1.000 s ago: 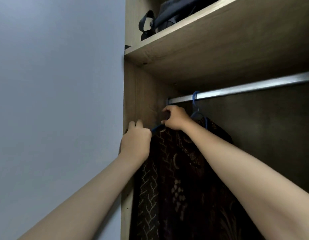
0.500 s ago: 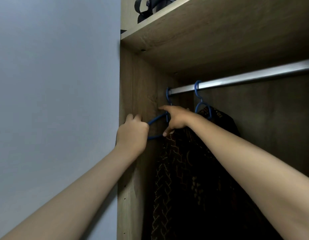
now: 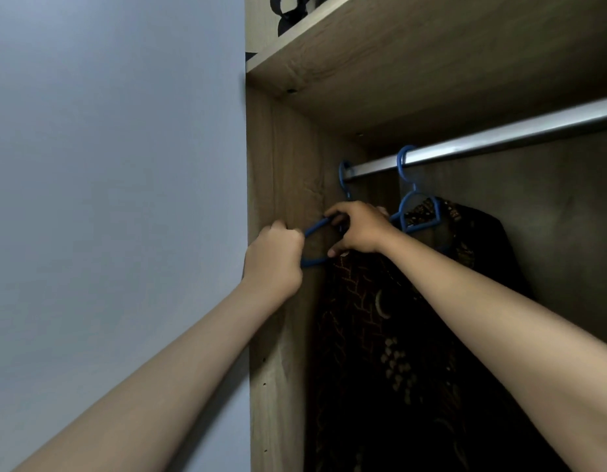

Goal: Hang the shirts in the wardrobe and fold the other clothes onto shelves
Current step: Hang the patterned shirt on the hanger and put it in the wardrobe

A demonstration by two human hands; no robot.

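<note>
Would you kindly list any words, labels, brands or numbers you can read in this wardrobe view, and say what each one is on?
None: no readable text shows anywhere.
The dark shirt carries only a woven pattern, no lettering.
The blue hangers, rail and wooden shelf bear no label.
The dark bag on the shelf shows no visible brand.

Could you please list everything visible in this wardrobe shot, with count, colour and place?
hangers: two, blue, both hooked on the rail at its left end; the left one is held by both hands.
patterned shirts: dark with gold-brown print, hanging below the hangers; exact count unclear.
rail: one, silver metal, running right from the side panel under the shelf.
shelf: one, light wood, above the rail.
dark bag: one, black, on the shelf at the top edge.
side panel: one, light wood, at left.
wall: grey-blue, left of the wardrobe.
left hand: grips the left hanger's end.
right hand: holds the same hanger near its neck.
</note>
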